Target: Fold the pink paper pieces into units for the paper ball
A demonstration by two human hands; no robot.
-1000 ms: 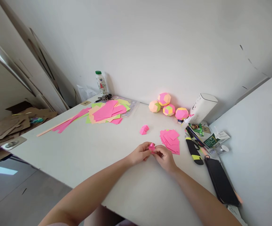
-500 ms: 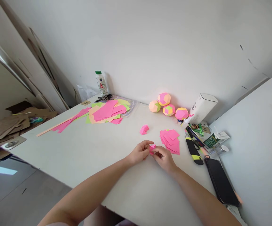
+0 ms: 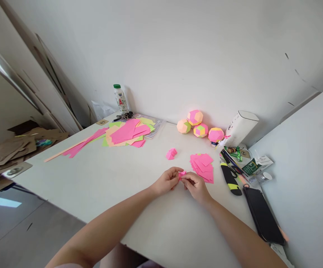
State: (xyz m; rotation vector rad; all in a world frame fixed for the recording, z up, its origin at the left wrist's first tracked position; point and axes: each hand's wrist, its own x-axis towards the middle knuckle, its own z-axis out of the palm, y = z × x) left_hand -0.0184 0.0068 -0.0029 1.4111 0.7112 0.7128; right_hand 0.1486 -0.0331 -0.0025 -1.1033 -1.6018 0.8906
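Between my two hands is a small folded piece of pink paper [image 3: 181, 174], partly covered by the fingers. My left hand [image 3: 167, 179] pinches its left side. From the right, my right hand [image 3: 195, 186] grips it with thumb and fingertips. Just beyond the hands, a folded pink paper unit [image 3: 171, 153] stands on the white table [image 3: 108, 178]. A fanned pile of pink paper squares [image 3: 202, 167] lies to the right of it.
Several faceted paper balls [image 3: 195, 117] sit against the wall. Pink, peach and green sheets [image 3: 126, 133] and crossed strips [image 3: 84, 143] lie at the left, near a bottle [image 3: 120, 99]. A black-and-yellow cutter [image 3: 230, 178], a phone [image 3: 263, 215] and a white container [image 3: 241, 128] line the right.
My right hand's fingers have shifted slightly on the folded pink paper, and the paper has turned a little. Everything else on the table stays put.
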